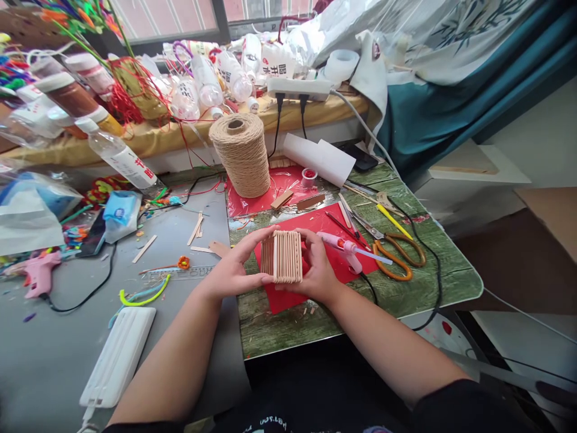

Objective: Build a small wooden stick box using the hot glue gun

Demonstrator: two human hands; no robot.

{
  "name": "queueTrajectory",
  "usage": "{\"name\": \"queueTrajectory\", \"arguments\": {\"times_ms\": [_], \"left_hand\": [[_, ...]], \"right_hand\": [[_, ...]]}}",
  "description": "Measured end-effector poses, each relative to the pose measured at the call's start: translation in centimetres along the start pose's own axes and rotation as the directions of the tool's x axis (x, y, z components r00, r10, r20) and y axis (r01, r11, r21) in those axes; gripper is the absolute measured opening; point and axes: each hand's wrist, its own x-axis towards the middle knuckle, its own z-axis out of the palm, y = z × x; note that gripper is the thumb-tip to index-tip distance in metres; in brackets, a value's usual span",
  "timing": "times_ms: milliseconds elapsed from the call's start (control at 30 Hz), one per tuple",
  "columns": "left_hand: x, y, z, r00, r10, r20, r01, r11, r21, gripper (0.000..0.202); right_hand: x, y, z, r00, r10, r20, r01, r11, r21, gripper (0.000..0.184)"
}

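Between my two hands is a small box of stacked wooden craft sticks (288, 257), tilted so that two slatted sides show. My left hand (241, 264) grips its left side, thumb along the bottom edge and fingers at the top. On the opposite side, my right hand (318, 267) closes around the box, some of its fingers hidden behind it. Below lies a red sheet (288, 300) on the green wood-patterned table. A pink glue gun (345, 245) with a clear glue stick rests just right of my right hand, near orange-handled scissors (396, 255).
A big twine spool (243, 159) stands behind the hands. A white power strip (300, 89) sits on the cluttered sill among plastic bottles. On the grey left table lie another pink glue gun (40, 273), loose sticks and a white power bank-like block (118, 355). Black cables cross the right side.
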Motion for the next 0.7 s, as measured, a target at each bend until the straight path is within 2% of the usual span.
{"name": "queueTrajectory", "arguments": {"times_ms": [133,300,500,700], "left_hand": [[0.1,-0.3,-0.9,1.0,-0.014,-0.009,0.013,0.997,-0.07,0.101],[-0.1,-1.3,-1.8,0.999,-0.036,0.021,0.038,0.996,-0.079,0.093],[-0.4,-2.5,-1.8,0.998,-0.06,0.009,0.06,0.998,-0.019,0.095],[-0.4,-2.6,-2.4,0.993,-0.105,0.046,0.101,0.992,0.081,0.096]], "right_hand": [[0.5,-0.5,0.1,0.999,0.031,-0.032,-0.028,0.997,0.071,0.116],[1.0,-0.9,0.0,0.997,0.037,-0.061,-0.03,0.993,0.115,0.113],[1.3,-0.8,-0.1,0.995,0.062,-0.075,-0.053,0.991,0.12,0.112],[1.5,-1.0,-0.1,0.995,0.052,-0.081,-0.046,0.996,0.082,0.112]]}}
